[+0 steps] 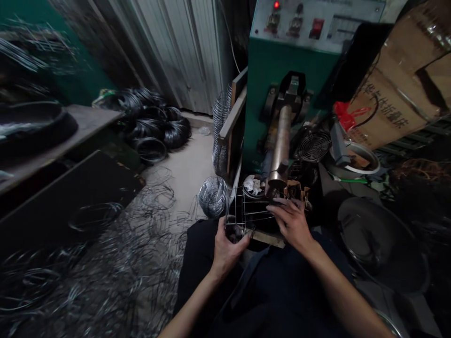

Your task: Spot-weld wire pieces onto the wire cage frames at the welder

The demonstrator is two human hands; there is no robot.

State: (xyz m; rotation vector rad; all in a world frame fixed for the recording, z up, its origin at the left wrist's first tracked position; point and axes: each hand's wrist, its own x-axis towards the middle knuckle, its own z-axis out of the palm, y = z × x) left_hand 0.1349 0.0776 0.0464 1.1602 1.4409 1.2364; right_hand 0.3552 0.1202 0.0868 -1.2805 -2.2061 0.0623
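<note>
A thin wire frame (244, 211) with long straight wires and cross wires lies across both hands in front of the welding machine (260, 61). My left hand (229, 241) is closed around its near left corner, thumb and fingers on either side. At the right end, my right hand (291, 220) has its fingers on the wires, just under the thick metal arm (283, 145) of the machine. The exact contact of the right fingertips is partly hidden. A red lamp (276, 5) glows on the machine's panel.
A round stack of wire rings (213, 197) stands left of the frame. Loose wire offcuts (116, 263) cover the floor, with black wire coils (155, 117) behind. At right are a dark round pan (377, 244), a small fan (314, 144) and a cardboard box (401, 80).
</note>
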